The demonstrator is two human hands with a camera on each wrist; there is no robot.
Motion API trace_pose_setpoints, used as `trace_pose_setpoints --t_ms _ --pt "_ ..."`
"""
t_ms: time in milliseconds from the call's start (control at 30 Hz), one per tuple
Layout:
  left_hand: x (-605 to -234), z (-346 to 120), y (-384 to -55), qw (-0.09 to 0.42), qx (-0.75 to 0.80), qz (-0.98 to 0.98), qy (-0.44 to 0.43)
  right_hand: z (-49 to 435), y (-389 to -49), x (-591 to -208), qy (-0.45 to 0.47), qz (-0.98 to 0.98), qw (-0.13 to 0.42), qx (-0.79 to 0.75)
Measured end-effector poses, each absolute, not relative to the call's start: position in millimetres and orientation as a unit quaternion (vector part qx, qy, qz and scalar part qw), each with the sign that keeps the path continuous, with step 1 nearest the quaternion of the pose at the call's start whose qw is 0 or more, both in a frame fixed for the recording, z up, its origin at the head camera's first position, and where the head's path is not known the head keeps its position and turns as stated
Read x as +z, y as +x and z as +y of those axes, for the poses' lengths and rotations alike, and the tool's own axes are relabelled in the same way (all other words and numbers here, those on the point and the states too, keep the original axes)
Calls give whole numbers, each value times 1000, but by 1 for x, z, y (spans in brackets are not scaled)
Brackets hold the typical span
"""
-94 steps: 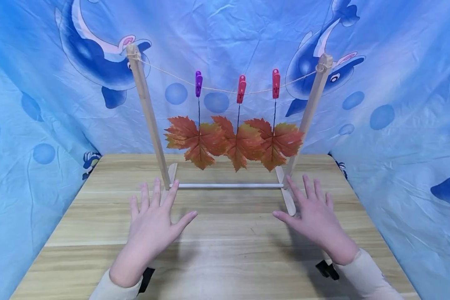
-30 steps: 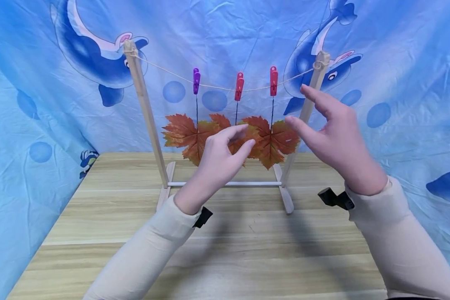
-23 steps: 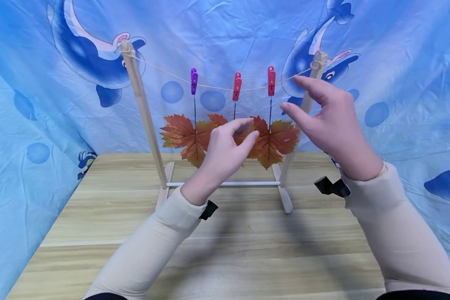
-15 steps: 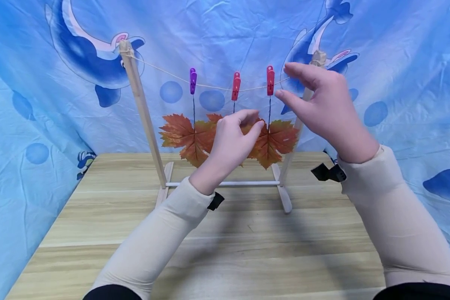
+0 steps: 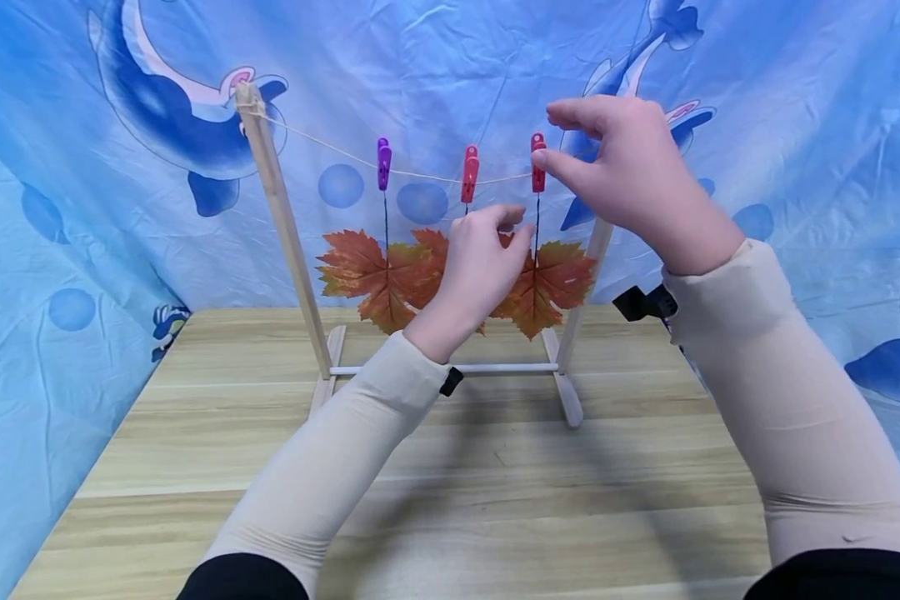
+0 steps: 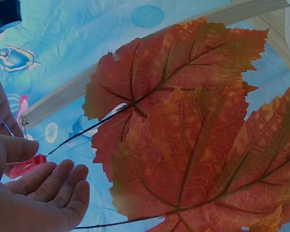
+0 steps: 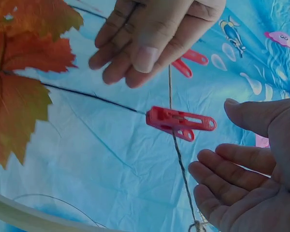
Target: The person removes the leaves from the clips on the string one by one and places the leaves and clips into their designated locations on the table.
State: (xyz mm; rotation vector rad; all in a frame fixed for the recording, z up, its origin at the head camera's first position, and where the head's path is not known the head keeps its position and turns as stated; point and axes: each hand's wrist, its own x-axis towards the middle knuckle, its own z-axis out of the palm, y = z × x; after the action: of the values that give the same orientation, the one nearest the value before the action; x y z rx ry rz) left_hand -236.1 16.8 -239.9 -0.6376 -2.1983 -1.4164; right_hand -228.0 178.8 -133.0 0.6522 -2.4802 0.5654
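Three orange-green artificial leaves hang by dark stems from a string (image 5: 315, 140). A purple clothespin (image 5: 384, 164) holds the left leaf (image 5: 375, 279); a red clothespin (image 5: 469, 175) holds the middle one, mostly hidden behind my left hand. The right leaf (image 5: 551, 287) hangs from another red clothespin (image 5: 538, 181). My right hand (image 5: 630, 162) has thumb and fingers spread beside that clothespin; the right wrist view shows a gap between them. Near the right leaf's stem, my left hand (image 5: 483, 262) is loosely curved, thumb and fingers apart, holding nothing.
The string runs between two wooden posts; the left post (image 5: 281, 217) is fully visible, while the right post's (image 5: 598, 242) top is behind my right hand. A white rod (image 5: 506, 367) joins the feet on the wooden table (image 5: 495, 517). A blue dolphin-print curtain (image 5: 435, 50) stands behind.
Both hands have risen from low over the table, beside the stand's feet, towards the right leaf and its clothespin. Lately they moved further up, the right hand also leftward. Leaves and clothespins hang as before.
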Motion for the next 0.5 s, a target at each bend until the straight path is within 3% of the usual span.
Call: trace_pose_setpoints --t_ms 500 --pt "-238 26 -257 235 -489 -807 -233 173 -244 -115 249 -940 190 136"
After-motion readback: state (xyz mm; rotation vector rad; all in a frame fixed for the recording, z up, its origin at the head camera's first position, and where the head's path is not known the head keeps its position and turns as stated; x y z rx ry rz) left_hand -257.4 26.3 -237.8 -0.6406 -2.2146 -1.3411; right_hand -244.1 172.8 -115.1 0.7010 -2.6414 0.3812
